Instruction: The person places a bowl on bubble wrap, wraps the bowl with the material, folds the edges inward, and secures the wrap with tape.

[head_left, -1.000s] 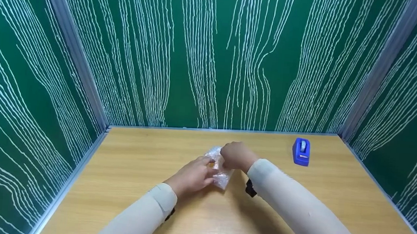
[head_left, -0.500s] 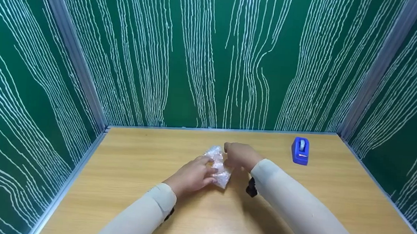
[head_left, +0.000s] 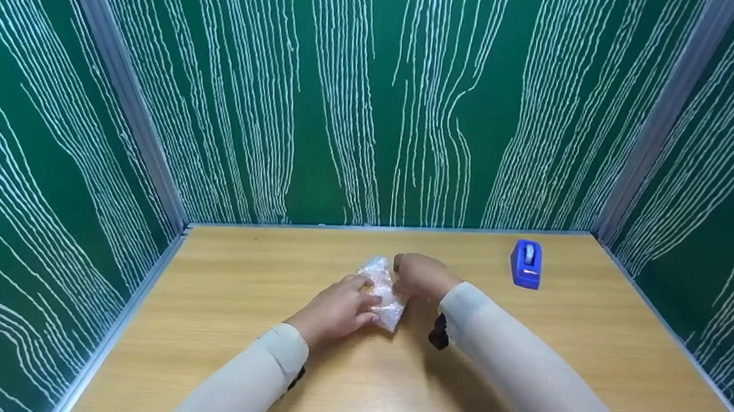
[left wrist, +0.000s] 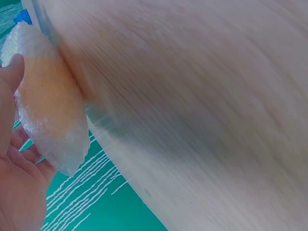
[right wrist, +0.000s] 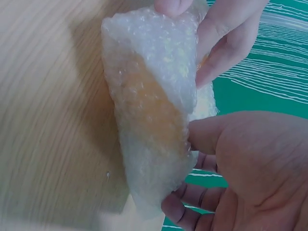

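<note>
A bundle of bubble wrap [head_left: 389, 311] lies on the table between both hands, and something orange shows through its layers. What the orange thing is cannot be made out. From the left, my left hand [head_left: 336, 311] grips the bundle; the left wrist view has the thumb on the near side of the wrap [left wrist: 53, 96] and fingers behind it. My right hand [head_left: 425, 277] holds the far right side. In the right wrist view its thumb and fingertips pinch the edge of the wrap [right wrist: 149, 106], with the left hand [right wrist: 228, 36] above.
A blue tape dispenser [head_left: 526, 264] with a roll in it stands at the back right of the wooden table [head_left: 233, 326]. Green walls [head_left: 342, 99] with white wavy lines enclose the table at the back and both sides.
My right hand has shifted slightly right from over the bundle, uncovering more of the wrap. The left hand keeps its hold, and the bundle stays nearly in place.
</note>
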Demonstrator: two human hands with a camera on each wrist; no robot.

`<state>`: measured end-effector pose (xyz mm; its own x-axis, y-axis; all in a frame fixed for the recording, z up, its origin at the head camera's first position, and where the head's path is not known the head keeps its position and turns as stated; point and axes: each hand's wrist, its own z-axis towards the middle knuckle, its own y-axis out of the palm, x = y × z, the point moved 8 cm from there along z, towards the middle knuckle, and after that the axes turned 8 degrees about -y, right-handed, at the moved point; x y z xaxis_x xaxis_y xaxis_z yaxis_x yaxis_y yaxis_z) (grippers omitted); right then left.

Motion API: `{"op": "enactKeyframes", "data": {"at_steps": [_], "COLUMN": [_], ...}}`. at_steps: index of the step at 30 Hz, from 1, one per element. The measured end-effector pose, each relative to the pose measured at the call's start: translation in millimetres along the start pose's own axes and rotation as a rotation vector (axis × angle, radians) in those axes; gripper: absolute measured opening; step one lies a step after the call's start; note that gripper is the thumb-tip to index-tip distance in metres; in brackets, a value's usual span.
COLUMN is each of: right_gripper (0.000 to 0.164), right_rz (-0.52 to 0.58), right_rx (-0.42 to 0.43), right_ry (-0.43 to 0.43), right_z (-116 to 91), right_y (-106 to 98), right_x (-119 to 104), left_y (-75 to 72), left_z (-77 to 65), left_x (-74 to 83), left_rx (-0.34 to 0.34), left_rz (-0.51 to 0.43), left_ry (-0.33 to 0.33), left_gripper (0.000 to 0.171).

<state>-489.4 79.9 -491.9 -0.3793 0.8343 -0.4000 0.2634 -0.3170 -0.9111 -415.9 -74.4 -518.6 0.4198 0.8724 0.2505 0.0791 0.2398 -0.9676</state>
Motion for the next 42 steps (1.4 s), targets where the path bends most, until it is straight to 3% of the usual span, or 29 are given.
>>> {"op": "enactKeyframes", "data": {"at_steps": [10,20,29,42], "right_gripper": [0.036,0.041,0.041,0.047], "right_rz": [0.052,0.047,-0.116,-0.200], "right_rx": [0.015,0.026,0.078,0.199], "right_ry": [0.040,0.016,-0.148,-0.297], "right_z": [-5.4,-10.6,-18.6,-48.0], "right_y": [-0.5,-7.1,-17.1,-44.7], "right_x": [2.8,3.2,1.3,16.0], "left_y": [-3.0,-13.3,-30.4,-59.8], "left_z": [-2.1,-3.1,-14.8,-31.5], "left_x": [-1.1,-7.9,-21.9,-41.6], "left_rx": [0.014,0.027,0.103,0.243], "left_rz": [-0.029,-0.069,-0.044,-0.055], "left_ry": [0.017,-0.012,-0.029,-0.100], "left_gripper": [0.042,0.052,0.054,0.064]}}
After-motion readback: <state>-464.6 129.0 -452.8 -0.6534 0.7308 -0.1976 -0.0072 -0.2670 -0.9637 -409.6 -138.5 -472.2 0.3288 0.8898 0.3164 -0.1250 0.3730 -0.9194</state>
